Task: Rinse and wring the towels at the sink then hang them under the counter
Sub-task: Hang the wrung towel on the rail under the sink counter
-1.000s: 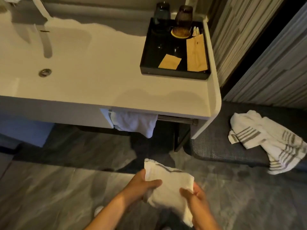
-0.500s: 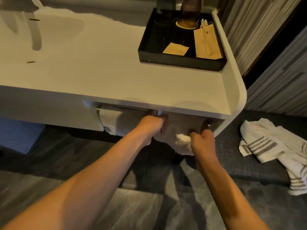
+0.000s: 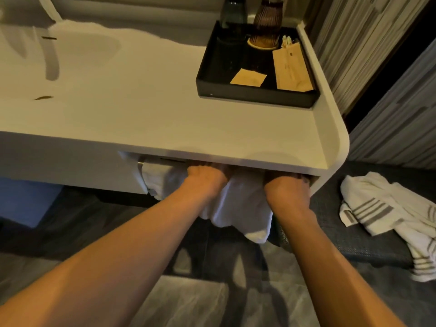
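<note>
A white towel (image 3: 243,204) hangs down from under the white counter (image 3: 165,119), between my two wrists. My left hand (image 3: 205,179) and my right hand (image 3: 286,187) both reach under the counter's front edge at the towel's top; their fingers are hidden by the counter. Another white towel (image 3: 157,179) hangs on the metal rail (image 3: 141,163) just to the left. A striped towel (image 3: 387,215) lies crumpled on the dark bench at the right. The sink basin (image 3: 28,67) is at the far left.
A black tray (image 3: 254,95) with two tumblers and paper packets stands on the counter's right end. A dark woven bench (image 3: 342,232) sits low at the right. Striped wall panels rise behind it. Grey marble floor lies below.
My hands carried the white towel up from waist height to the rail under the counter. It now hangs longer below the edge, and my hands have spread slightly apart.
</note>
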Tool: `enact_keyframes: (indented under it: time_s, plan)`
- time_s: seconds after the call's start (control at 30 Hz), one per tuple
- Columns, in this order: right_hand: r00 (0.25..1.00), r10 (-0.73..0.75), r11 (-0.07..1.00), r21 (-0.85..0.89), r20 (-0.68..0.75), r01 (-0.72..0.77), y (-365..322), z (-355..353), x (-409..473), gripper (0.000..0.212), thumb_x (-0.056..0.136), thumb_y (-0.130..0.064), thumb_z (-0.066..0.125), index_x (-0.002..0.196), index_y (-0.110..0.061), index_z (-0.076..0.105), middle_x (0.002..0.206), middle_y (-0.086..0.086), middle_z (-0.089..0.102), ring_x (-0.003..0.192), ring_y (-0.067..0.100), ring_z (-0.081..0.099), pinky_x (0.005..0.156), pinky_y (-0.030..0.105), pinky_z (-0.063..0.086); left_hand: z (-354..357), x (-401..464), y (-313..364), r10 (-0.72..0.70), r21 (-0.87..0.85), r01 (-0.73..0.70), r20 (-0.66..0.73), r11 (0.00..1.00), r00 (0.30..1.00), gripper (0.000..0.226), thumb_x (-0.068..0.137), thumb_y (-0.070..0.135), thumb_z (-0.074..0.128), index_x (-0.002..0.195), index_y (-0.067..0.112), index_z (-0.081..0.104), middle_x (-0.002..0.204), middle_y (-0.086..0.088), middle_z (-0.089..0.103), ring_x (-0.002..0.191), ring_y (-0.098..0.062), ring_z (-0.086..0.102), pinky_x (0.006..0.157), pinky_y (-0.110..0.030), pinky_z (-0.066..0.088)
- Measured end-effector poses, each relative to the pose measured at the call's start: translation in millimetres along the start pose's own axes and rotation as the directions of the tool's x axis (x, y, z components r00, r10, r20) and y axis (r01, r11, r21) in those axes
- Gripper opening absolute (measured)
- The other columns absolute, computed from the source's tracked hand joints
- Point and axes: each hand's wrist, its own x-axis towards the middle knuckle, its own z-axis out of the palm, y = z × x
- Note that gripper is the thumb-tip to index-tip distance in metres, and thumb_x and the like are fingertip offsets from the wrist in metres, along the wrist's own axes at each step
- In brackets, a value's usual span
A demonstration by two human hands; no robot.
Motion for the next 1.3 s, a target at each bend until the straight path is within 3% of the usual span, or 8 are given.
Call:
enact_keyframes:
  time_s: [0.2, 0.3, 0.43, 0.57, 0.67, 0.9, 1.03, 1.3]
  plan:
    - [0.969, -0.201, 0.916, -0.380, -0.146, 0.133, 15.5, 12.2, -34.2, 0.011, 0.085, -0.012, 0.062, 0.090, -0.003, 0.067, 0.107, 0.021, 0.057, 0.093, 0.044, 0.058, 0.069, 0.045, 0.049, 14.8, -16.4, -7.1, 0.358, 0.101, -0.346, -0.155, 0.933, 0.921, 0.021, 0.079, 0.010, 0.063, 0.099, 0.009, 0.057, 0.093, -0.013, 0.063, 0.085, -0.033, 0.067, 0.065, -0.040, 0.053]
    - [0.940, -0.328, 0.813, -0.535, -0.091, 0.231, 16.3, 35.4, -43.3, 0.009, 0.084, -0.020, 0.063, 0.084, -0.012, 0.066, 0.086, 0.014, 0.066, 0.086, 0.036, 0.058, 0.079, 0.047, 0.046, 30.6, -21.8, -9.5, 0.440, 0.175, -0.412, -0.185, 0.894, 0.879, 0.030, 0.091, 0.016, 0.054, 0.064, 0.014, 0.040, 0.083, -0.012, 0.065, 0.084, -0.033, 0.066, 0.052, -0.034, 0.036]
    - [0.925, -0.372, 0.827, -0.480, -0.074, 0.294, 30.3, 43.7, -32.1, 0.029, 0.092, -0.026, 0.057, 0.073, -0.013, 0.073, 0.083, 0.014, 0.075, 0.113, 0.037, 0.062, 0.113, 0.055, 0.034, 38.3, -16.9, -7.6, 0.452, 0.217, -0.404, -0.258, 0.888, 0.854, 0.028, 0.100, 0.033, 0.046, 0.093, 0.014, 0.066, 0.082, -0.004, 0.063, 0.086, -0.026, 0.067, 0.060, -0.030, 0.038]
    - [0.940, -0.335, 0.824, -0.503, -0.065, 0.259, 33.9, 48.2, -21.9, 0.055, 0.100, -0.045, 0.041, 0.094, -0.005, 0.079, 0.126, 0.022, 0.067, 0.134, 0.037, 0.045, 0.120, 0.049, 0.025, 37.3, -2.1, -3.6, 0.445, 0.213, -0.395, -0.304, 0.894, 0.842, 0.051, 0.101, 0.046, 0.034, 0.138, 0.014, 0.047, 0.128, -0.008, 0.058, 0.119, -0.029, 0.054, 0.102, -0.038, 0.039]
    - [0.935, -0.339, 0.828, -0.504, -0.101, 0.246, 32.1, 49.1, -18.1, 0.065, 0.100, -0.051, 0.037, 0.093, -0.002, 0.080, 0.120, 0.023, 0.068, 0.125, 0.039, 0.050, 0.113, 0.049, 0.031, 41.2, 19.4, -6.5, 0.378, 0.191, -0.351, -0.128, 0.917, 0.917, 0.058, 0.098, 0.048, 0.037, 0.147, 0.016, 0.035, 0.135, -0.010, 0.055, 0.118, -0.030, 0.055, 0.101, -0.040, 0.040]
    - [0.964, -0.255, 0.862, -0.469, -0.076, 0.191, 12.5, 33.0, -15.9, 0.047, 0.098, -0.043, 0.044, 0.105, -0.004, 0.071, 0.108, 0.022, 0.070, 0.105, 0.043, 0.060, 0.096, 0.050, 0.045, 34.7, 3.7, -13.7, 0.414, 0.136, -0.395, -0.169, 0.909, 0.894, 0.045, 0.095, 0.035, 0.049, 0.134, 0.014, 0.041, 0.099, -0.010, 0.064, 0.084, -0.029, 0.066, 0.073, -0.037, 0.053]
    - [0.915, -0.400, 0.719, -0.603, 0.048, 0.345, 15.9, 31.4, -35.9, 0.031, 0.096, -0.024, 0.049, 0.080, -0.014, 0.073, 0.075, 0.010, 0.071, 0.080, 0.037, 0.067, 0.104, 0.059, 0.039, 49.9, -21.6, -24.5, 0.490, 0.265, -0.420, -0.318, 0.868, 0.812, 0.018, 0.088, 0.023, 0.053, 0.071, 0.020, 0.049, 0.081, -0.005, 0.068, 0.074, -0.027, 0.067, 0.056, -0.033, 0.031]
    - [0.937, -0.349, 0.797, -0.529, -0.008, 0.292, 31.0, 52.8, -22.3, 0.057, 0.103, -0.043, 0.035, 0.097, -0.008, 0.079, 0.138, 0.016, 0.061, 0.143, 0.033, 0.040, 0.123, 0.051, 0.014, 48.0, -29.4, -22.2, 0.432, 0.259, -0.367, -0.266, 0.893, 0.862, 0.009, 0.085, 0.018, 0.054, 0.079, 0.018, 0.061, 0.084, -0.005, 0.071, 0.079, -0.024, 0.067, 0.060, -0.031, 0.033]
